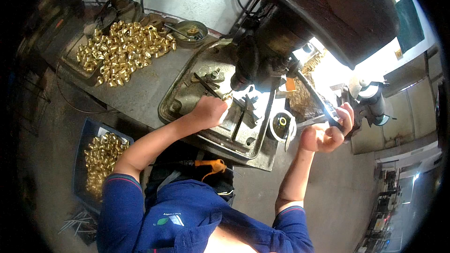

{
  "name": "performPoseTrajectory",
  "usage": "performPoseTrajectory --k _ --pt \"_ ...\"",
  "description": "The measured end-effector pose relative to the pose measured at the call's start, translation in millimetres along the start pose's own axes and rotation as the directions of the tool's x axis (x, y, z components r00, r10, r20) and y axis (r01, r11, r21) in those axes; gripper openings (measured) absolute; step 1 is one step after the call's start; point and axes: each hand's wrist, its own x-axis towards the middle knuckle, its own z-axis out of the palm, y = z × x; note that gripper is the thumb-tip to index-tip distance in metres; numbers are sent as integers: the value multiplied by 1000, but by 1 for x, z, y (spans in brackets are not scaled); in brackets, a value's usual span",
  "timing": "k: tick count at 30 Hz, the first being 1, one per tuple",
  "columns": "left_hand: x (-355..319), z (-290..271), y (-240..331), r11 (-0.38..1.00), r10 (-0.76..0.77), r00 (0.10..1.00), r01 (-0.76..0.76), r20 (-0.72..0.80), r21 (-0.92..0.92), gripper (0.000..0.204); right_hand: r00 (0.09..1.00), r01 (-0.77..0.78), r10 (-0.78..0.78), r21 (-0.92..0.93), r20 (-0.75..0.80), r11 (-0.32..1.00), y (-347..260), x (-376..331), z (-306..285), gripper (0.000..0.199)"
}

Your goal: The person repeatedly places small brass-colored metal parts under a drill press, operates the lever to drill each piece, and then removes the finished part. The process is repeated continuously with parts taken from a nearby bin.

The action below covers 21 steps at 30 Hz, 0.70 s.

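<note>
A dark drill press (276, 33) stands over its pale metal base plate (176, 93). My left hand (209, 112) is closed at the middle of the plate, under the spindle (241, 72). Its fingertips pinch a small brass fitting (228, 99), mostly hidden by the hand and glare. Dark clamp bars (244, 107) lie beside it on the plate. Out to the right, my right hand (327, 136) has its fingers curled around the dark end of the press's feed lever (316, 93), which slants down from the machine.
Many brass fittings (124, 49) are heaped on the workbench (136, 91) at left, near a round tin (190, 33). More lie in a blue bin (80, 164) below. An orange air gun (213, 165) hangs at the bench front. A round container (281, 124) stands right of the plate.
</note>
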Motion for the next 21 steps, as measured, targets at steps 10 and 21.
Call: performPoseTrajectory --k 10,21 --pt "24 -10 -2 986 -131 939 91 317 139 16 999 8 -15 175 42 985 59 52 21 26" --pt "14 -32 9 976 -217 940 205 263 72 15 928 -373 318 443 195 815 154 65 53 43"
